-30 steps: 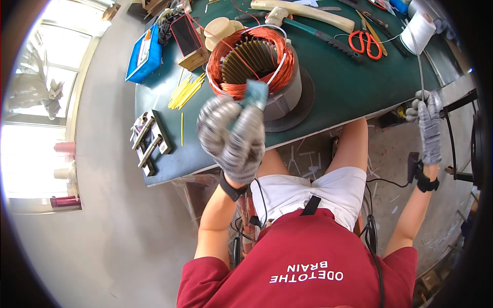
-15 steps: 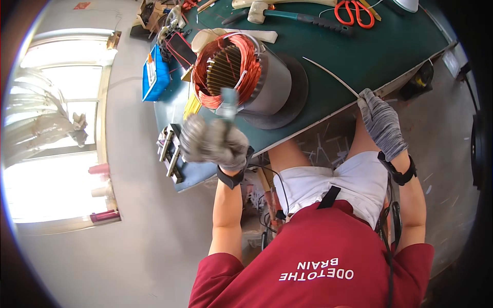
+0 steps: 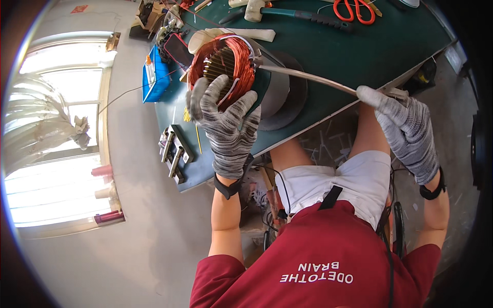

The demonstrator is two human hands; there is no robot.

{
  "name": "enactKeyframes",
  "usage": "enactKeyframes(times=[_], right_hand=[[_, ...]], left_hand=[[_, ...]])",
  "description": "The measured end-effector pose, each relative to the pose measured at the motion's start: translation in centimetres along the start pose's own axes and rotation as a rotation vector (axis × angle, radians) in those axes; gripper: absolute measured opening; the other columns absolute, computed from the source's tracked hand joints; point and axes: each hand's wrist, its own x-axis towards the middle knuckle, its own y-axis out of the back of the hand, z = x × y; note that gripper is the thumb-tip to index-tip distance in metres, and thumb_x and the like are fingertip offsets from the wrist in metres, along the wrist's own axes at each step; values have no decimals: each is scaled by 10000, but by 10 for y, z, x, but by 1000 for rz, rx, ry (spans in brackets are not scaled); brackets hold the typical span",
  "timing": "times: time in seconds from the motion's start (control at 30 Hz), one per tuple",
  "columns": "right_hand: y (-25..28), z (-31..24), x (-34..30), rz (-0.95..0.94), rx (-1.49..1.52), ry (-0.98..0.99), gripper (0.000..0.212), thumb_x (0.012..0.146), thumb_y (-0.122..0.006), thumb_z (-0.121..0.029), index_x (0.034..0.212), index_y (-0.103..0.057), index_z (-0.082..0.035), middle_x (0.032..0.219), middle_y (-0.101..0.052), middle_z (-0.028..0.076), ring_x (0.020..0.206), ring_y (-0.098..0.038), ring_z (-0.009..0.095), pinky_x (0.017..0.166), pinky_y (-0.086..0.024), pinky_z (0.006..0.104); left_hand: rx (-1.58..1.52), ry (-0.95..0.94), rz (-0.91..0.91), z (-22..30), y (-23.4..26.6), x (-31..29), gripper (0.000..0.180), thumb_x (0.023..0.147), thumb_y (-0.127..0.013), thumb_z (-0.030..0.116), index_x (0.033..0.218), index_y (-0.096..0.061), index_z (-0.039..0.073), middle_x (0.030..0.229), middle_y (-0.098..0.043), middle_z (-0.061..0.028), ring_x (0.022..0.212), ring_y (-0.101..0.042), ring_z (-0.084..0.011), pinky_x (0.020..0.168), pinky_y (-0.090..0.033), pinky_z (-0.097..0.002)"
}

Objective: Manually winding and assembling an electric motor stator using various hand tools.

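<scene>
A motor stator with a grey cylindrical housing (image 3: pixel 280 84) lies on its side on the green table. Its near end shows a ring of red-orange copper windings (image 3: pixel 245 66) around a slotted core (image 3: pixel 222 64). My gloved left hand (image 3: pixel 223 126) is at the lower rim of the windings, fingers spread and thumb apart. A dark green smooth patch by its thumb is hard to make out. My gloved right hand (image 3: pixel 408 128), at the table edge, grips a long thin pale strip (image 3: pixel 313 78), whose far end reaches the windings' right side.
A rubber mallet (image 3: pixel 292 15) and orange-handled scissors (image 3: pixel 354 11) lie at the back. A blue tray (image 3: pixel 157 77), a phone (image 3: pixel 178 50) and a metal block with rods (image 3: pixel 177 151) are at the left. A thin red wire crosses from the left. Scraps litter the floor.
My left hand has spread its fingers and moved up to the windings; the translucent piece it carried is no longer plain. My right hand moved right and down, and the strip now points at the windings.
</scene>
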Motion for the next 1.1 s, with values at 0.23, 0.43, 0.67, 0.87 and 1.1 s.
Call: enactKeyframes(times=[0.23,0.43,0.67,0.87,1.1], right_hand=[[11,-30,43,-300,-576,139,309,767,-597,-95,1070,-628,-145,754,-606,41,663,-582,217,634,-482,325],[11,-32,49,-289,-404,53,266,781,-602,-109,1037,-638,-173,670,-571,39,574,-562,204,550,-467,303],[-8,0,43,-124,55,13,274,785,-594,-46,1040,-645,-134,733,-624,66,604,-592,240,544,-467,302],[-35,12,66,-229,-50,0,220,833,-539,-107,1032,-624,-66,811,-628,144,679,-609,263,635,-479,316],[-17,8,115,-675,36,-289,216,877,-434,-139,714,-496,-12,592,-433,98,517,-449,212,534,-385,310]], left_hand=[[-128,6,8,-10,-4,-4,304,542,-760,143,833,-695,198,1093,-540,-100,931,-493,-272,830,-384,-400],[-126,-81,154,-12,-15,-3,304,502,-738,156,794,-688,222,938,-527,-59,831,-516,-264,714,-421,-385],[-96,-188,148,-2,-19,9,268,513,-724,114,767,-682,191,928,-517,-64,825,-528,-256,670,-446,-351],[-91,-123,134,-6,-14,14,299,520,-727,148,812,-673,190,936,-529,-65,772,-530,-258,640,-438,-376],[-261,-3,491,-45,-12,-14,255,625,-688,214,860,-632,131,989,-528,-76,889,-535,-288,844,-418,-439]])
